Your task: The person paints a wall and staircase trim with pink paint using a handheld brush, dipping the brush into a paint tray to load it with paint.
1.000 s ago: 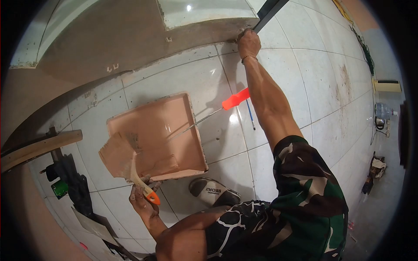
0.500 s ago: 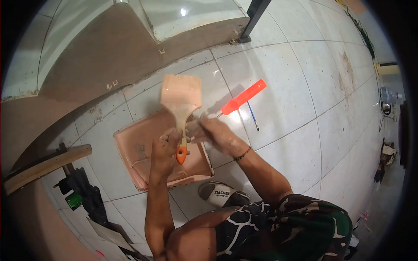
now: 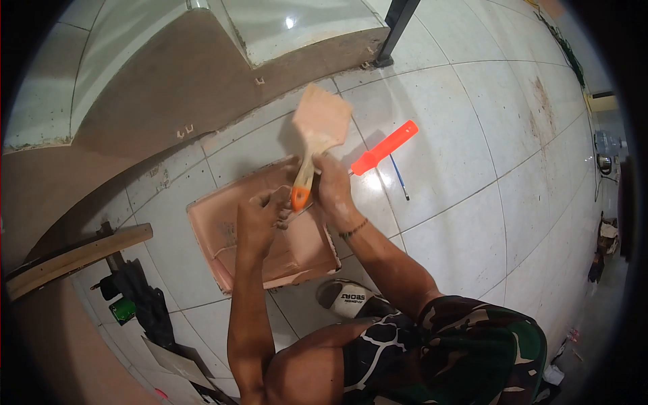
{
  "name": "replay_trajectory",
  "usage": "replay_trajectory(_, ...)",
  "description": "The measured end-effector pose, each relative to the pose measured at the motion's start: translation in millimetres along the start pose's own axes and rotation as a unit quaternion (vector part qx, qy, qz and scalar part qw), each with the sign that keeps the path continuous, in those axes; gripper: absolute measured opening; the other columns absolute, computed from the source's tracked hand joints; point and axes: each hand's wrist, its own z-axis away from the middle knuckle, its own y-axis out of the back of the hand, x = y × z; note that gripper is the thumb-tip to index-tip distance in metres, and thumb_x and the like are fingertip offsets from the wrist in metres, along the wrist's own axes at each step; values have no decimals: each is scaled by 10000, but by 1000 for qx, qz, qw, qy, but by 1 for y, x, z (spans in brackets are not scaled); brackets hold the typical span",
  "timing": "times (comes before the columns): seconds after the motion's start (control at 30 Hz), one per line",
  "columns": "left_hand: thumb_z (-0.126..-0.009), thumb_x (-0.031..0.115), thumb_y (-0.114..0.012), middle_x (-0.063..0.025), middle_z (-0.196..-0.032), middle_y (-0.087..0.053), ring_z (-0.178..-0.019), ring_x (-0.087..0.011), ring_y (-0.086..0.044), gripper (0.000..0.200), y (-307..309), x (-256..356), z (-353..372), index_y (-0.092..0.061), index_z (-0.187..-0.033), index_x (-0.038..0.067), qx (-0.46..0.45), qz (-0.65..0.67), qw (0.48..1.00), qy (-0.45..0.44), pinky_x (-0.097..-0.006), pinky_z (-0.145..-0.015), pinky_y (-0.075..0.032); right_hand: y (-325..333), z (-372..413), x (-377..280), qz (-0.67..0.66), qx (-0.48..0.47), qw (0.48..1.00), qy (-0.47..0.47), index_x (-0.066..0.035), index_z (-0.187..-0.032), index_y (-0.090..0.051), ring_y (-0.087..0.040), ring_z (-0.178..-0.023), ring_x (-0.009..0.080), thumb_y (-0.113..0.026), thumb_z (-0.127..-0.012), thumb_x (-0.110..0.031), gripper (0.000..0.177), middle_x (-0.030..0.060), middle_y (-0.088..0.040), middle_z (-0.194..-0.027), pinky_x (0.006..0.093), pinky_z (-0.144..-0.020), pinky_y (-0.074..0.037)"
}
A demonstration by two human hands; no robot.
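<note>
A wide paintbrush (image 3: 322,120), its bristles coated in pale peach paint, points up and away, with its orange handle tip toward me. My right hand (image 3: 333,183) is closed around the brush handle. Beside the orange tip, my left hand (image 3: 260,217) has its fingers curled; what they hold, if anything, is hidden. Both hands are above a peach-stained paint tray (image 3: 226,236) on the tiled floor. A bright orange handle (image 3: 385,148) with a thin metal rod lies just right of my right hand, the rod partly hidden by it.
A thin blue stick (image 3: 399,177) lies beside the orange handle. Behind the tray runs a stepped ledge (image 3: 155,101) with a dark metal post (image 3: 397,34). A wooden piece (image 3: 81,260) and a green object (image 3: 122,309) are at the left. A sandal (image 3: 347,299) is near the tray.
The brush has passed from my left hand to my right, moving up and right and tilting. My left hand has let go of the handle and stays near its tip. The view has shifted slightly.
</note>
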Motion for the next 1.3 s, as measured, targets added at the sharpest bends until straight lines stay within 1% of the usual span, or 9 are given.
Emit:
replay_trajectory(0.1, -835, 369, -594, -69, -718, -601, -572, -80, -502, 403, 14, -19, 20, -619, -880, -31, 60, 44, 997, -13, -205, -478, -424, 10, -43, -14, -75, 117, 990, 33, 24, -834, -479, -568, -598, 208, -386, -881, -179, 228, 93, -524, -695, 301, -532, -487)
replay_trajectory(0.2, -834, 407, -581, -83, -753, -604, -583, -92, -506, 445, 35, -36, 52, -607, -871, -36, 97, 65, 993, -16, -211, -493, -442, 22, -84, -30, -82, 149, 985, 35, 11, -824, -477, -538, -549, 199, -393, -867, -186, 219, 96, -513, -695, 313, -476, -465)
replay_trajectory(0.27, -827, 444, -572, -88, -758, -598, -581, -108, -504, 489, 50, -51, 75, -597, -888, -40, 150, 80, 985, -24, -216, -497, -447, 28, -111, -30, -90, 194, 971, 111, 0, -815, -476, -513, -528, 188, -404, -857, -187, 205, 91, -503, -681, 300, -458, -446)
replay_trajectory(0.37, -803, 451, -602, -103, -741, -600, -570, -115, -521, 496, 70, -94, 107, -601, -885, -38, 161, 157, 972, -62, -213, -458, -414, 30, -143, -31, -170, 220, 949, 150, -4, -828, -472, -507, -521, 185, -410, -854, -181, 189, 86, -495, -654, 289, -454, -439)
replay_trajectory(0.43, -811, 440, -595, -114, -721, -596, -552, -121, -523, 490, 75, -110, 130, -585, -885, -44, 227, 196, 951, -72, -217, -437, -404, 28, -149, -37, -162, 226, 946, 163, -7, -848, -461, -501, -518, 180, -406, -856, -179, 180, 83, -496, -675, 292, -447, -437)
replay_trajectory(0.67, -806, 429, -600, -127, -708, -594, -499, -114, -501, 481, 79, -148, 181, -569, -878, -45, 292, 247, 924, -25, -223, -424, -408, 27, -163, -44, -178, 256, 927, 210, -20, -812, -450, -510, -524, 184, -404, -846, -164, 155, 74, -493, -676, 299, -448, -442)
replay_trajectory(0.83, -792, 432, -615, -96, -749, -573, -558, -95, -496, 442, 69, -152, 193, -540, -866, 3, 284, 263, 922, 7, -189, -444, -370, 25, -173, -44, -202, 244, 924, 215, -28, -784, -454, -508, -505, 185, -401, -845, -169, 163, 66, -478, -633, 301, -441, -441)
replay_trajectory(1.03, -806, 410, -604, -105, -749, -572, -546, -105, -478, 419, 68, -159, 194, -537, -848, -1, 282, 268, 921, 20, -200, -457, -365, 24, -152, -40, -115, 215, 942, 232, -17, -800, -466, -509, -484, 184, -411, -846, -192, 189, 72, -489, -628, 300, -434, -439)
replay_trajectory(1.3, -823, 370, -597, -111, -751, -565, -556, -116, -476, 379, 69, -162, 194, -520, -829, 0, 270, 258, 927, 29, -208, -454, -366, 6, -141, -48, 21, 303, 916, 263, 16, -753, -464, -535, -441, 180, -408, -848, -199, 242, 124, -535, -622, 296, -380, -417)
